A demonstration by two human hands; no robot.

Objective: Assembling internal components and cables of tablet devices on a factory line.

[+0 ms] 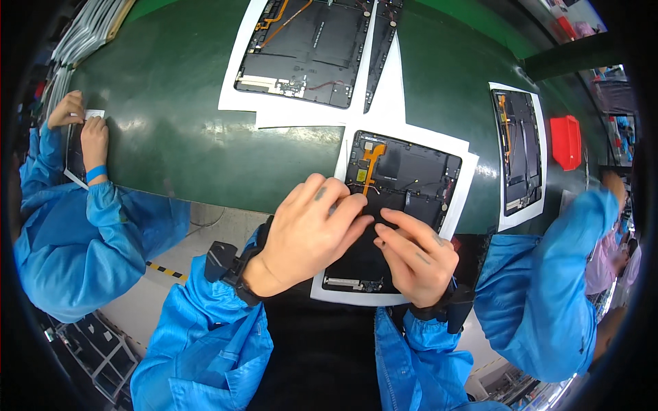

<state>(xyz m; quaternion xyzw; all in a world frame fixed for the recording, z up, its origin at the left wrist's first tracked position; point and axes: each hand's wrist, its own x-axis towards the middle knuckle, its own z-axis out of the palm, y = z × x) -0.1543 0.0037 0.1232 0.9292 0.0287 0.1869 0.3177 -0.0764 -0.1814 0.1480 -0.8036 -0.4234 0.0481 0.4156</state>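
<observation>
My hands, left (308, 233) and right (415, 257): fingertips pressing, not gripping, the opened tablet (404, 185), steadying it on white paper (462, 175), green surface (205, 137).

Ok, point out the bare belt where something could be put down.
The widest bare stretch of green belt lies between the co-worker's hands on the left and the top tablet. A narrower strip runs between that tablet and the right tablet. Around both hands on the near tablet it is crowded.

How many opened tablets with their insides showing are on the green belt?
4: one black opened tablet under both hands, one far centre, a partly hidden one beside it, one at right.
</observation>
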